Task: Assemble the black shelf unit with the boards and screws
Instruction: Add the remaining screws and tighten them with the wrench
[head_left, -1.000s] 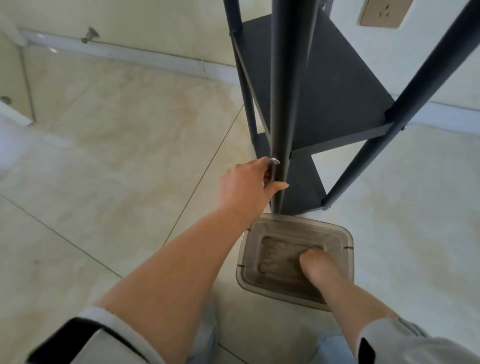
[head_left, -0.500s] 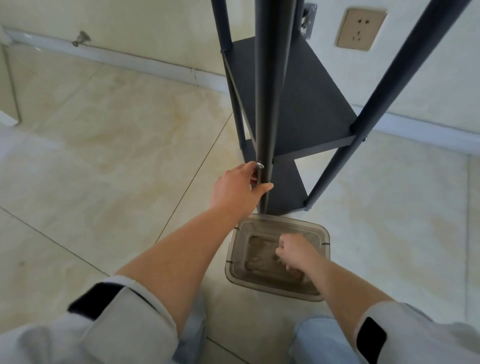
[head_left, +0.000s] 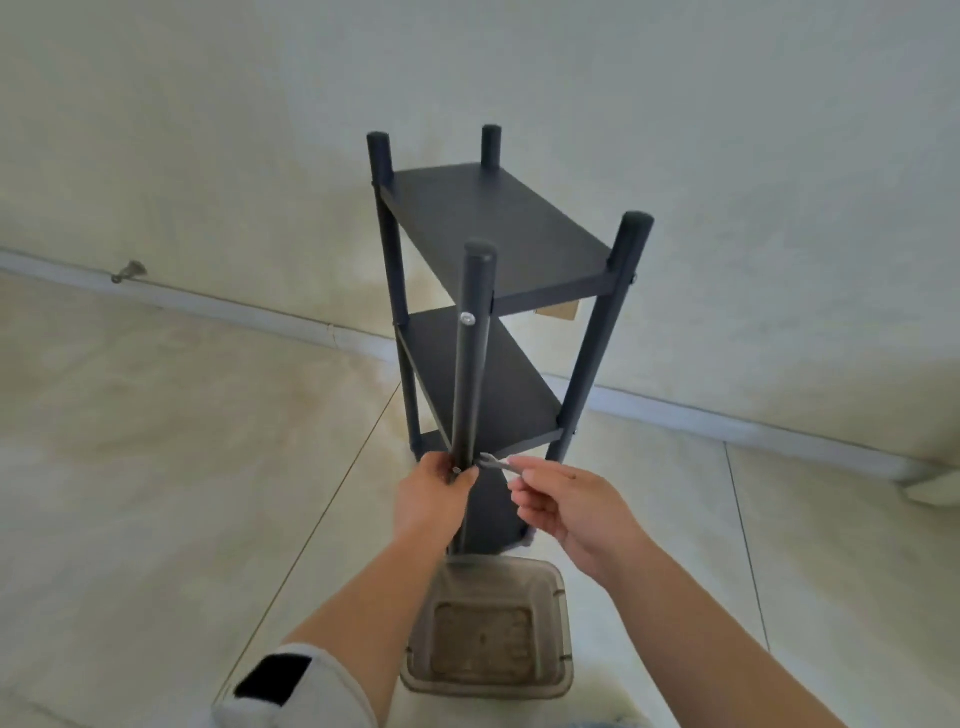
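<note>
The black shelf unit (head_left: 498, 228) stands upright on the tiled floor against the wall, with three boards between four round posts. A silver screw head (head_left: 467, 317) shows on the near post at the top board. My left hand (head_left: 434, 499) pinches the near post low down, at the level of the middle board, with a small screw at its fingertips. My right hand (head_left: 566, 512) holds a small metal wrench (head_left: 497, 464) whose tip points at that same spot on the post.
A clear plastic container (head_left: 558, 613) sits on the floor right below my hands, in front of the shelf. A baseboard runs along the wall behind, with a door stopper (head_left: 130, 271) at the left. Open floor lies left and right.
My right hand has come up out of the container, now holding the wrench beside the post. The view has tilted up and back, showing the whole shelf. My left hand stays on the post.
</note>
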